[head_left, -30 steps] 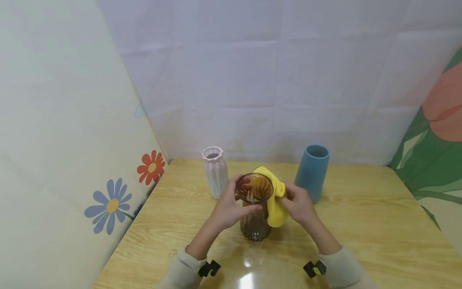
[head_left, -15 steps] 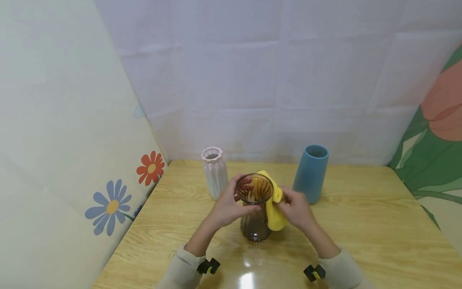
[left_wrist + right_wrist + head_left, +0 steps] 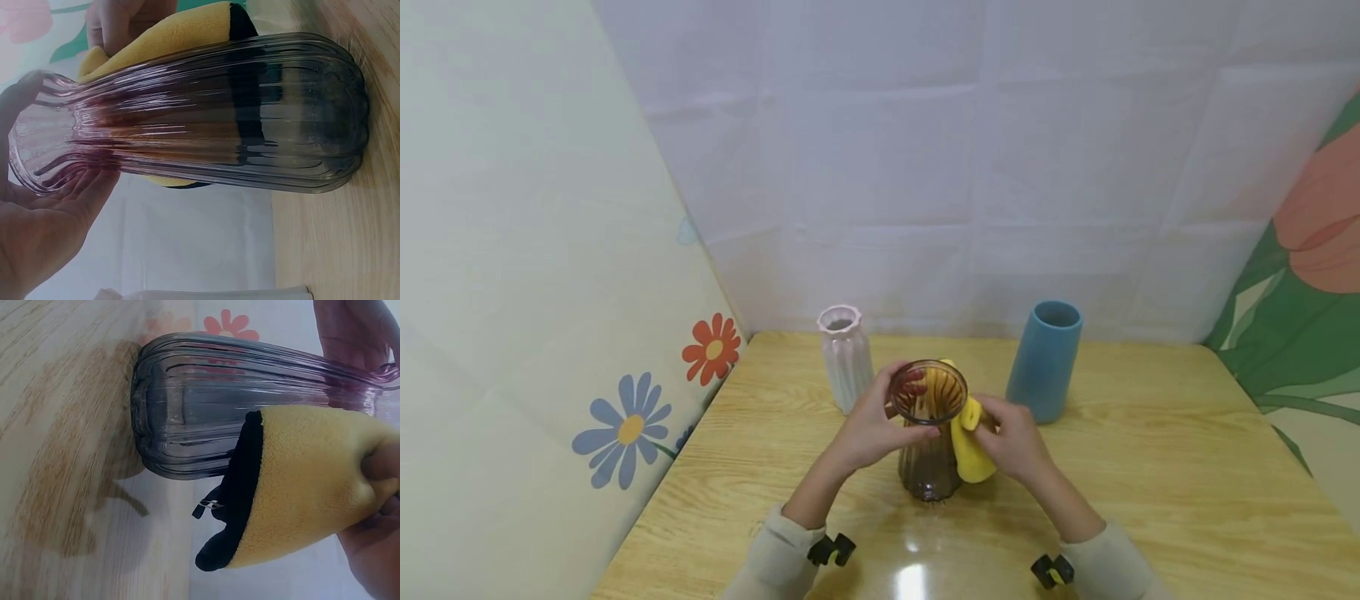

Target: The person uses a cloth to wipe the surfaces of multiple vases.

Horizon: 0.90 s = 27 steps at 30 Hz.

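A ribbed, see-through glass vase [image 3: 929, 471], smoky purple, stands in front of me with its mouth up. My left hand [image 3: 867, 431] grips it around the neck, thumb across the near side. Against the vase's right side lies a yellow cloth [image 3: 973, 457], pinched in my right hand [image 3: 1013, 439]. In the right wrist view, the cloth [image 3: 306, 481] shows a black border and a small tag. Through the glass [image 3: 300, 119] in the left wrist view, part of the cloth shows behind it. Whether the vase's base touches the table, I cannot tell.
A pale pink fluted vase [image 3: 847, 367] stands behind on the left, close to my left hand. At the back right is a tapered blue vase [image 3: 1043, 367], just beyond my right hand. The wooden table [image 3: 1180, 450] ends at a white sheet [image 3: 880, 167].
My right hand has shifted slightly down and left with the cloth, whose top has sunk behind the vase's rim. The left hand and the glass vase have hardly moved.
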### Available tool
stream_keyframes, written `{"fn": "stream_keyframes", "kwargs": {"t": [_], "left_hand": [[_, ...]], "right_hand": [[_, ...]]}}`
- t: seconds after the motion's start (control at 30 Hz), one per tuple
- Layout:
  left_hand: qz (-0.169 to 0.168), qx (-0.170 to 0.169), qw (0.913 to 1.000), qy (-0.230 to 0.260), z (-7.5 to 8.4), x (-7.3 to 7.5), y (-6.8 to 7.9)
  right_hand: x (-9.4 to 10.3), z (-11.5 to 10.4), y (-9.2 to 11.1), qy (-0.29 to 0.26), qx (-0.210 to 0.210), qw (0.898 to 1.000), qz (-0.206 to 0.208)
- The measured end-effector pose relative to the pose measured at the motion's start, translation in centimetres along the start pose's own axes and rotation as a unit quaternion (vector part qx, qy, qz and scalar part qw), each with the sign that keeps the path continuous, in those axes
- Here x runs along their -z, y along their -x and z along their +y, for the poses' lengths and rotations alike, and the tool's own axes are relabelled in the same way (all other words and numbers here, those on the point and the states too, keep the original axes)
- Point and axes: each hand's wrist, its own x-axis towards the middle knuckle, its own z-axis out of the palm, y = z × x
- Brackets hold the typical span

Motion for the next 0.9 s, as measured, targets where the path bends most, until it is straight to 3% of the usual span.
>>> {"fn": "stream_keyframes", "kwargs": {"t": [0.33,0.63,0.9], "left_hand": [[-0.015,-0.001,0.9999,-0.007,-0.1,0.4,-0.2],[-0.03,-0.008,0.9994,0.014,-0.2,0.6,-0.4],[-0.036,-0.014,0.9988,0.028,-0.5,0.6,-0.5]], "right_hand": [[-0.1,0.3,0.4,0.036,0.022,0.999,-0.031],[-0.3,0.7,0.9,0.078,0.075,0.994,-0.03],[-0.4,0.9,1.4,0.107,0.06,0.99,-0.066]]}}
